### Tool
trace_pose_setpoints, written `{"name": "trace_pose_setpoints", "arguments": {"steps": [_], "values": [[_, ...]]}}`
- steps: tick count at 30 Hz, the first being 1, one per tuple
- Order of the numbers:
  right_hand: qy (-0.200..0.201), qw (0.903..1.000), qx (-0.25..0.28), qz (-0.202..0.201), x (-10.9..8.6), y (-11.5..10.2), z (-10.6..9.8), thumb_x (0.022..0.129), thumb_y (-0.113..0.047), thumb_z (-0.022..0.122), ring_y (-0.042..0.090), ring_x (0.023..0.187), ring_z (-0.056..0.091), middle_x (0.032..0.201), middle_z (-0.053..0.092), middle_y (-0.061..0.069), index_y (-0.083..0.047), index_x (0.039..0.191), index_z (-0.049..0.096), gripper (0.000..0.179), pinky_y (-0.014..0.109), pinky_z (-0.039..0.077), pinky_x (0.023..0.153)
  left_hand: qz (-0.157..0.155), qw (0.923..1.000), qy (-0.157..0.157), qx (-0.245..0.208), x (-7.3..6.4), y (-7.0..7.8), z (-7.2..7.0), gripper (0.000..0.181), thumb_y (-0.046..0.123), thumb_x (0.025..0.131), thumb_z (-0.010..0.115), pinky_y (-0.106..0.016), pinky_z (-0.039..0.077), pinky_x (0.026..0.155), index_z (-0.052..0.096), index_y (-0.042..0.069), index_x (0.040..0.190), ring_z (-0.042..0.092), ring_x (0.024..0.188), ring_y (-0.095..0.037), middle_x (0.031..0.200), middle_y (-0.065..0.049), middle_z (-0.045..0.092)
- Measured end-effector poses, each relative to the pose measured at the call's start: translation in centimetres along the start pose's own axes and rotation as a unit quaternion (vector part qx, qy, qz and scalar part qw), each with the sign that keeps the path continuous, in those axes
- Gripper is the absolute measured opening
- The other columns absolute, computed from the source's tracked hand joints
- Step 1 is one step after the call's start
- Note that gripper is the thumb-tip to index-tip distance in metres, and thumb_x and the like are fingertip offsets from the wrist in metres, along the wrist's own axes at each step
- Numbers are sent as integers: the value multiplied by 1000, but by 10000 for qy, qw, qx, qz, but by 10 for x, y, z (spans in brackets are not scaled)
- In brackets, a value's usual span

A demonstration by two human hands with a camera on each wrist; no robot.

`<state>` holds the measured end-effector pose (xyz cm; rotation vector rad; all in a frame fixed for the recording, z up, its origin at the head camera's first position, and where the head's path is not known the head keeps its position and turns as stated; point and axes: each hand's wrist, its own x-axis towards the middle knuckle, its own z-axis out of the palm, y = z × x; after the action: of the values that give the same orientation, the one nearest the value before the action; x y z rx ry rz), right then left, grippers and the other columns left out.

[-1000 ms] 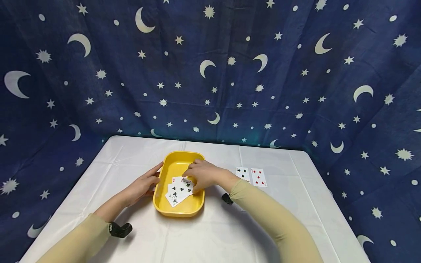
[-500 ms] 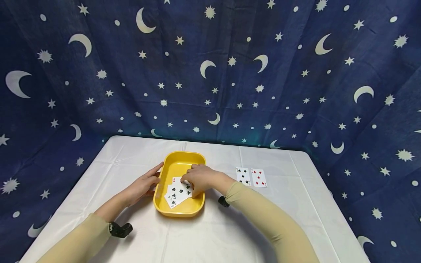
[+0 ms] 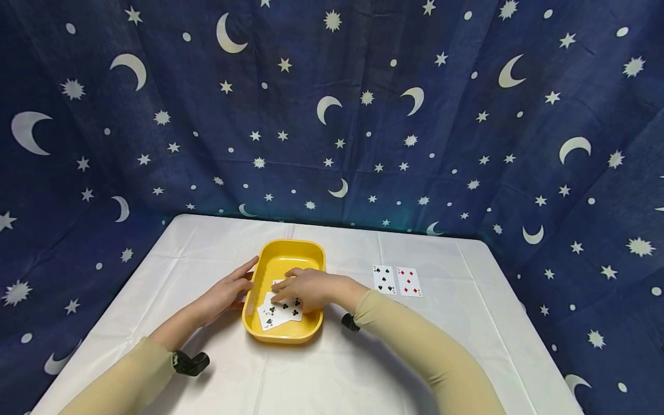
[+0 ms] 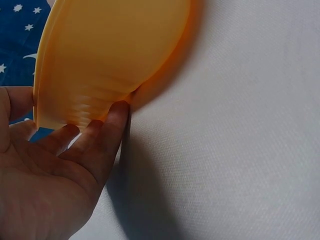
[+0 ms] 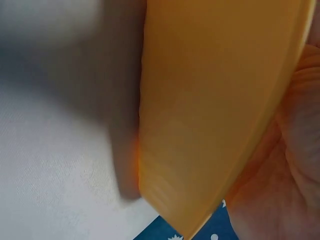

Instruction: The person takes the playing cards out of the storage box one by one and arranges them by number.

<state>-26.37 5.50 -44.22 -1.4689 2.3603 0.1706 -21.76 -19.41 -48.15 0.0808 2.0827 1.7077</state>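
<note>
A yellow tray [image 3: 282,337] stands on the table with several overlapping playing cards [image 3: 271,321] lying face up inside it. Clubs and spades show on them, and part of the fan is covered by my right hand [image 3: 308,290]. That hand reaches over the tray's right rim, its fingers spread and resting on the cards. Beside the tray's left side is my left hand [image 3: 222,295]. In the left wrist view its extended fingers [image 4: 116,117] touch the tray's outer wall [image 4: 110,50]. The right wrist view shows mostly the outer wall [image 5: 210,100]; the right fingertips are hidden there.
A five of spades [image 3: 384,280] and a five of diamonds [image 3: 409,282] lie side by side on the white tablecloth [image 3: 451,323], right of the tray. A dark blue curtain [image 3: 290,115] with moons and stars hangs behind and beside the table.
Inside the tray, my right hand has moved left over the cards and its fingers have spread. The cards have shifted slightly left and toward me. My left hand stays in place.
</note>
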Motion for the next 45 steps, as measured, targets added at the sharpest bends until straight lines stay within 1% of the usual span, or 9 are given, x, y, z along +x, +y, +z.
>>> {"name": "trace_pose_setpoints", "arguments": {"steps": [3, 7, 11, 15, 18, 25, 30, 37, 45], "values": [[-52, 10000, 24, -77, 2, -2, 2, 95, -10, 68, 23, 148, 32, 158, 41, -18, -40, 147, 56, 62, 41, 31, 118, 29, 10000, -33, -4, 0, 0, 0, 70, 19, 105, 44, -51, 48, 103, 12, 30, 166, 41, 142, -41, 166, -22, 22], [-29, 9998, -170, 62, 3, -3, 6, 97, -18, 69, 19, 138, 40, 155, 45, -16, -39, 148, 56, 57, 33, 36, 112, -18, 10000, -5, -25, 0, 1, 1, 70, 20, 105, 44, -50, 49, 103, 12, 31, 166, 43, 141, -39, 166, -21, 22], [169, 9980, -539, 275, 1, -3, 7, 90, -37, 77, 15, 122, 43, 142, 54, -12, -40, 145, 58, 58, 27, 40, 100, -41, 9999, 4, -93, -1, 1, 1, 70, 19, 105, 44, -49, 50, 102, 13, 31, 166, 44, 140, -39, 166, -21, 22], [298, 9975, -483, 420, -2, -2, 6, 80, -48, 85, 13, 113, 43, 127, 57, -10, -37, 140, 64, 64, 26, 39, 94, 15, 9999, -49, -158, -1, 1, 1, 70, 18, 105, 44, -49, 50, 102, 12, 29, 166, 45, 139, -40, 166, -23, 20], [332, 9982, -196, 457, -3, 0, 4, 77, -44, 88, 13, 116, 43, 131, 56, -9, -35, 141, 63, 69, 27, 39, 98, 39, 9999, -49, -145, -1, 1, 1, 70, 18, 105, 45, -49, 50, 102, 12, 29, 166, 46, 138, -40, 166, -23, 20], [183, 9988, 305, 335, 1, 1, 4, 78, -26, 87, 16, 136, 37, 157, 41, -15, -37, 153, 48, 86, 33, 35, 111, -17, 9999, 12, -115, 0, 0, 1, 71, 18, 104, 46, -48, 50, 102, 13, 31, 166, 47, 137, -37, 166, -21, 23], [79, 9982, 432, 398, 5, 1, 6, 80, -21, 85, 15, 135, 37, 156, 42, -16, -39, 155, 45, 87, 31, 37, 109, -41, 9999, -8, -125, 1, 1, 2, 71, 18, 104, 45, -49, 49, 104, 12, 30, 166, 45, 139, -38, 165, -22, 23], [146, 9986, 230, 458, 5, 2, 8, 81, -20, 83, 14, 130, 41, 152, 48, -14, -37, 153, 48, 82, 28, 38, 106, 21, 9998, -53, -173, 0, 1, 1, 72, 18, 105, 45, -52, 47, 105, 11, 30, 166, 42, 141, -40, 166, -23, 20], [306, 9974, 349, 558, 2, 2, 8, 77, -33, 87, 14, 128, 40, 145, 49, -9, -39, 155, 44, 89, 29, 37, 108, 27, 9999, -44, -133, 0, 1, 1, 71, 19, 105, 45, -51, 48, 104, 11, 30, 166, 41, 142, -41, 167, -22, 20]]}}
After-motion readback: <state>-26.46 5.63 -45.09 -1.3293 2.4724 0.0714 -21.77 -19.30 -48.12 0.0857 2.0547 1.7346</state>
